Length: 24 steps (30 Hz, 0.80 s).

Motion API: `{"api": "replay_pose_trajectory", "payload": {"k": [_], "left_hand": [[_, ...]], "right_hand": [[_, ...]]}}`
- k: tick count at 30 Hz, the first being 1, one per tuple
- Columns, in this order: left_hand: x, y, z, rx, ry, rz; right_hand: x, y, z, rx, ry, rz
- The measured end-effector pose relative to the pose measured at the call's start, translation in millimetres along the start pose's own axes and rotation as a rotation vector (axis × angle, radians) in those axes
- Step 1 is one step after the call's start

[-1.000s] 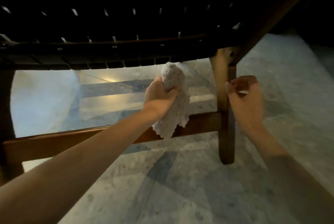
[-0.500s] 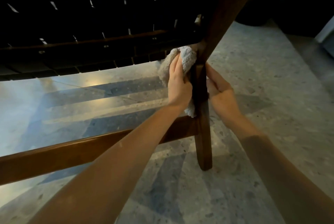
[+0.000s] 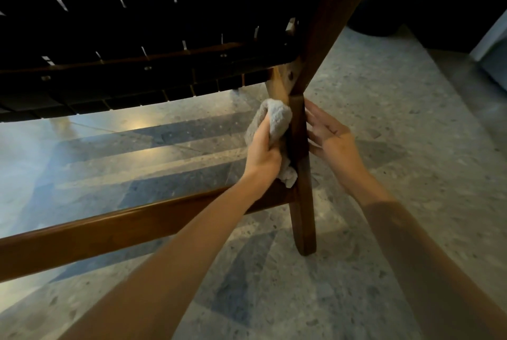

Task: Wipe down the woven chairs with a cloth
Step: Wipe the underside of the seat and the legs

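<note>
The left hand (image 3: 262,151) grips a grey cloth (image 3: 275,120) against the wooden chair leg (image 3: 300,175); the right hand (image 3: 333,138) rests flat-fingered on its other side.

One brown wooden chair with black woven seat (image 3: 137,46), upper half of frame. One crumpled grey terry cloth (image 3: 277,120), centre. Two bare hands, both centre: left hand (image 3: 262,154), right hand (image 3: 333,138). One upright chair leg (image 3: 301,202) centre right, one horizontal wooden rail (image 3: 109,232) lower left, one slanted wooden post (image 3: 337,10) upper right.
</note>
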<state>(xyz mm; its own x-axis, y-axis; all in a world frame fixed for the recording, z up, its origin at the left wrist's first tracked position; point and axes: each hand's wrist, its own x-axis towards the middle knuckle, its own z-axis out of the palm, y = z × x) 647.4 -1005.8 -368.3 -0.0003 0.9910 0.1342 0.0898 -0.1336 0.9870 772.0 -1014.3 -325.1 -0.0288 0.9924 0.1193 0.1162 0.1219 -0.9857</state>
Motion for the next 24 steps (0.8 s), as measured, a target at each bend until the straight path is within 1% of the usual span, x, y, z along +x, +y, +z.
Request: {"api": "replay_pose_trajectory", "payload": {"k": [2, 4, 7, 11, 15, 18, 20, 21, 24], "left_hand": [[10, 18, 0, -0.048, 0.053, 0.050], [18, 35, 2, -0.100, 0.083, 0.142], [26, 40, 10, -0.038, 0.134, 0.235], [18, 26, 17, 0.099, 0.151, 0.258], [16, 15, 14, 0.114, 0.070, 0.197], [9, -5, 10, 0.108, 0.008, 0.051], [6, -14, 8, 0.118, -0.002, -0.063], [6, -15, 9, 0.116, -0.001, -0.091], [0, -12, 8, 0.129, -0.012, -0.058]], "right_hand": [[0, -3, -6, -0.018, 0.002, 0.015], [1, -4, -9, -0.051, -0.003, -0.005], [3, -4, -6, -0.125, -0.026, -0.065], [3, -8, -1, -0.127, -0.017, -0.098], [2, -8, -1, -0.118, -0.028, -0.108], [0, -7, -2, -0.125, -0.046, -0.104], [-1, -7, -3, -0.133, -0.059, -0.085], [-1, -7, -3, -0.131, -0.067, -0.078], [1, -2, -4, -0.131, -0.073, -0.060]]}}
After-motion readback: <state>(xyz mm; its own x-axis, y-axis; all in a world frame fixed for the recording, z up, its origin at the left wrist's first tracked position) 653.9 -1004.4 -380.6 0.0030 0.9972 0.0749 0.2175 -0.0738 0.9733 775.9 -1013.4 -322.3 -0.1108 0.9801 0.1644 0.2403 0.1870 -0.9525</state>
